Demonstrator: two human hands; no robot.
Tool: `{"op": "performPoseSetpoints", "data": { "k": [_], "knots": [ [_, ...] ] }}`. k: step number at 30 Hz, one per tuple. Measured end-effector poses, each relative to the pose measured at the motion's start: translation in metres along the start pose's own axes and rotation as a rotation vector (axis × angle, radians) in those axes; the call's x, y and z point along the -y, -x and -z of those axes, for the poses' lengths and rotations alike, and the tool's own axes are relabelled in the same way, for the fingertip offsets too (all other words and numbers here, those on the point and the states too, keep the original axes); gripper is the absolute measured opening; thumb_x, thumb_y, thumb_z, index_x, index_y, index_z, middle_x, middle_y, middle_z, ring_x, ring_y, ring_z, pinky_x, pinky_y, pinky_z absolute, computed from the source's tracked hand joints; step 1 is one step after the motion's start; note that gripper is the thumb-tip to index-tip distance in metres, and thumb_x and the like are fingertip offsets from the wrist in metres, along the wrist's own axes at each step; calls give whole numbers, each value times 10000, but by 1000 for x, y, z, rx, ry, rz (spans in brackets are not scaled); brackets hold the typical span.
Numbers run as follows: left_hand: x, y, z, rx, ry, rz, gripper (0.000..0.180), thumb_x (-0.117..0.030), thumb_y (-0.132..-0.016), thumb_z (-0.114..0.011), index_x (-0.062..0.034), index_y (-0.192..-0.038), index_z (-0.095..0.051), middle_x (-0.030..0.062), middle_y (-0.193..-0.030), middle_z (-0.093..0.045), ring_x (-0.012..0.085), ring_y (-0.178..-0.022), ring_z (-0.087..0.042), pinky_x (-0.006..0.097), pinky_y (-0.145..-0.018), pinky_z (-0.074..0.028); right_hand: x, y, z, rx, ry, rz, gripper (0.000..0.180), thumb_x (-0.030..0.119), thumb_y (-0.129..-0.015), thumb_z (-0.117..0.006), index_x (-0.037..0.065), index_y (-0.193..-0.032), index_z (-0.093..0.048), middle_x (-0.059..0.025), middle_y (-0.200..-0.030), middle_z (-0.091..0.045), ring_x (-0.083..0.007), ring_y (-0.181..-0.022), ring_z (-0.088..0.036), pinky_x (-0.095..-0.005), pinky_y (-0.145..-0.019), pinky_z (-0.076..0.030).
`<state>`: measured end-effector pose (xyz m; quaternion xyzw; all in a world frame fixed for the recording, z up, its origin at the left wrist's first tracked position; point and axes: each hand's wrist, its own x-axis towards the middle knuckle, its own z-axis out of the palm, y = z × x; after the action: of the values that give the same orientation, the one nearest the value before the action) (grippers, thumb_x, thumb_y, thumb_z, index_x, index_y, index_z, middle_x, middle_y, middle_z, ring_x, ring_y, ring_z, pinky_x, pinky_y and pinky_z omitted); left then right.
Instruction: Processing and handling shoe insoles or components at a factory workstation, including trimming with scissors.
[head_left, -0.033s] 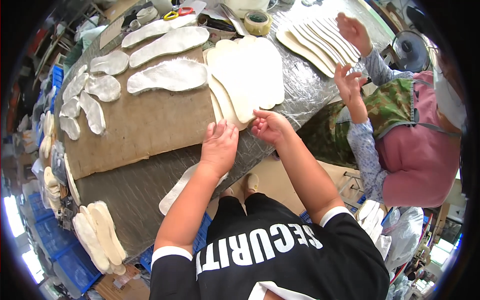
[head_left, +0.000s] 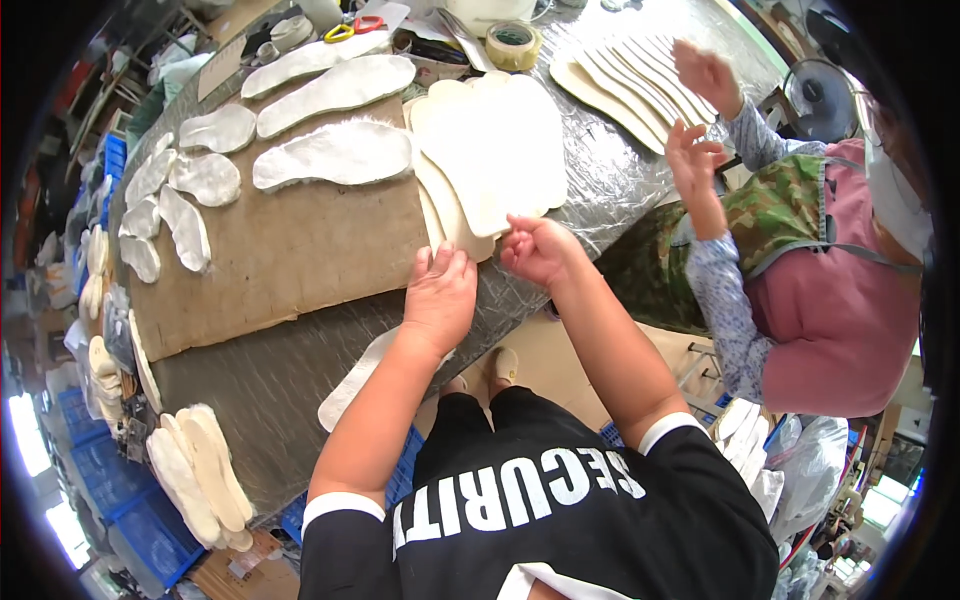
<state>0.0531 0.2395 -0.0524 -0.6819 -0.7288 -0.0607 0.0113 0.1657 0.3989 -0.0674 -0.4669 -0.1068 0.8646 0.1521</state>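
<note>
From my feed: left hand (head_left: 440, 300) palm down, fingers loosely extended, no grip that I can see, fingertips at the near edge of a fanned stack of flat cream insoles (head_left: 495, 150). Right hand (head_left: 543, 254) curled, thumb and forefinger close together by the stack's near tip; I cannot tell whether they pinch it. Stack lies just beyond both hands, overlapping a brown cardboard sheet (head_left: 290, 270) on the dark, plastic-covered desk (head_left: 240, 400). Left forearm (head_left: 375, 420) partly hides a white insole (head_left: 350, 390). Glare blurs the stack's upper outlines.
</note>
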Motion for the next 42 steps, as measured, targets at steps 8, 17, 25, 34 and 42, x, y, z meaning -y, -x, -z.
{"op": "performPoseSetpoints", "data": {
  "k": [8, 17, 25, 34, 42],
  "knots": [
    [30, -11, -22, -273, 1003, 596, 487, -418, -960, -546, 25, -1160, -560, 114, -1128, -628, 215, -1001, -616, 393, -803, -512, 9, 39, -18, 641, -313, 78, 113, 112, -931, -599, 95, -1021, -533, -2, -834, -577, -75, -663, -516, -260, -642, -451],
    [18, -7, 28, 13, 3032, 139, 1106, -781, -784, -483, 37, -1469, -191, 334, -1406, -352, 438, -1194, -495, 525, -909, -498, -134, 88, 14, 756, -24, -221, 350, 37, -855, -678, 71, -1176, -544, -37, -998, -632, -122, -761, -595, -252, -663, -492],
    [36, 124, 102, -82, 2014, 659, 1124, -531, -570, -877, 12, -1392, -335, 258, -1299, -485, 297, -1074, -569, 357, -856, -481, -152, 78, 57, 591, 729, -59, 119, 27, -844, -674, 34, -936, -598, -15, -815, -643, -92, -740, -616, -237, -661, -503],
    [26, 161, 92, 122, 432, 519, 751, -293, -472, -913, -45, -1066, -526, 190, -1243, -459, 384, -1123, -487, 450, -932, -441, -131, 66, 37, 304, 747, 36, 477, 37, -952, -489, 29, -1412, -359, -83, -865, -645, -111, -623, -617, -239, -583, -523],
    [29, 153, 46, 110, 376, 397, 751, -353, -491, -897, -55, -1083, -545, 175, -1267, -470, 382, -1087, -477, 462, -903, -449, -151, 53, 47, 332, 676, 6, 513, 23, -950, -406, 53, -1457, -340, -96, -860, -644, -121, -576, -609, -256, -569, -518]
  ]
}}
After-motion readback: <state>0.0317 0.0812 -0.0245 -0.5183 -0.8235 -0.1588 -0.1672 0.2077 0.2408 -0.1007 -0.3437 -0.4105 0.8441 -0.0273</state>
